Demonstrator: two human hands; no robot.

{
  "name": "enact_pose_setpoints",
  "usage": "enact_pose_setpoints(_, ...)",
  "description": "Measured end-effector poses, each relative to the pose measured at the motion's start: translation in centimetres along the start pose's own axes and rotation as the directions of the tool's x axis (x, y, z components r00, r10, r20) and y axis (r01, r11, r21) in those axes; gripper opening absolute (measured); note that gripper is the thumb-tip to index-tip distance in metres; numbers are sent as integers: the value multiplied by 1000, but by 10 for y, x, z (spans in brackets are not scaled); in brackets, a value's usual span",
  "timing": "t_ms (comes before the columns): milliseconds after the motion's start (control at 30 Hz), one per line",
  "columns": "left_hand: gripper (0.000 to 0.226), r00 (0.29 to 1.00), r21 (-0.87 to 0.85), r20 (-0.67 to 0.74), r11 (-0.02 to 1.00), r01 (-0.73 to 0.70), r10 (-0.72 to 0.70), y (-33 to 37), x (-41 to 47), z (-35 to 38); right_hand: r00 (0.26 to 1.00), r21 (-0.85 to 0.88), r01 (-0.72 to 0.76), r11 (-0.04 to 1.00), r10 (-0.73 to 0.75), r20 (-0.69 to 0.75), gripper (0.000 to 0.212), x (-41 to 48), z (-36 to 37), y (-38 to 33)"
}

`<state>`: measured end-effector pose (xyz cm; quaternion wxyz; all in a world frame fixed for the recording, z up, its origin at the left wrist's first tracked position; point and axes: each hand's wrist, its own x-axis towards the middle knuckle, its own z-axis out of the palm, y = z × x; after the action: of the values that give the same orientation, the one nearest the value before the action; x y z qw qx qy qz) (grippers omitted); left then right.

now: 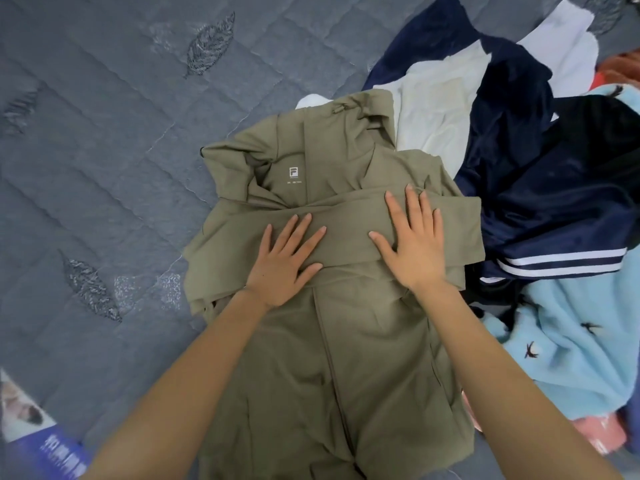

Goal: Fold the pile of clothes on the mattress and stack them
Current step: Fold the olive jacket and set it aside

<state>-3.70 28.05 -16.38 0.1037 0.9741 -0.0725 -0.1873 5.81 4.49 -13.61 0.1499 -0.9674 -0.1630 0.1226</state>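
An olive-green jacket (322, 358) lies flat on the grey quilted mattress (104, 140), collar and white label away from me. Its sleeves are folded across the chest. My left hand (282, 263) rests flat on the folded sleeve, fingers spread. My right hand (412, 242) presses flat on the same sleeve band a little to the right. To the right sits the unfolded pile: a navy velvet garment with white stripes (540, 202), a cream garment (436, 109), a white garment (568, 53) and a light blue fleece with small dark birds (581, 341).
A pink garment (595, 434) peeks out under the blue fleece at the lower right. A printed booklet or package (31, 431) lies at the lower left corner. The mattress spreads bare to the left of the jacket.
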Motion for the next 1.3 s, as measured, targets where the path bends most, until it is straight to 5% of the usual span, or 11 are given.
enact_pose_setpoints(300,61,960,17,-259,993,117,-109,43,-74,-7,989,29,137,990,-135,-65,69,-60,-16,-21)
enact_pose_setpoints(667,72,831,-299,-157,827,476,-534,36,-128,23,994,232,104,967,-96,-49,75,-61,-24,-35)
enact_pose_setpoints(900,70,804,-360,-224,813,457,-551,-12,-72,0,991,226,103,969,-80,-107,80,15,-34,-44)
enact_pose_setpoints(1033,70,854,-255,-245,880,400,-459,-40,-37,-14,993,248,15,969,16,-120,85,46,-41,-46)
enact_pose_setpoints(1200,72,891,-252,-226,907,336,-393,-76,4,-36,987,408,-75,910,126,-100,95,88,-48,-43)
enact_pose_setpoints(1300,70,882,-325,-221,884,336,-416,-91,31,-51,979,604,-159,781,205,-8,97,110,-58,-49)
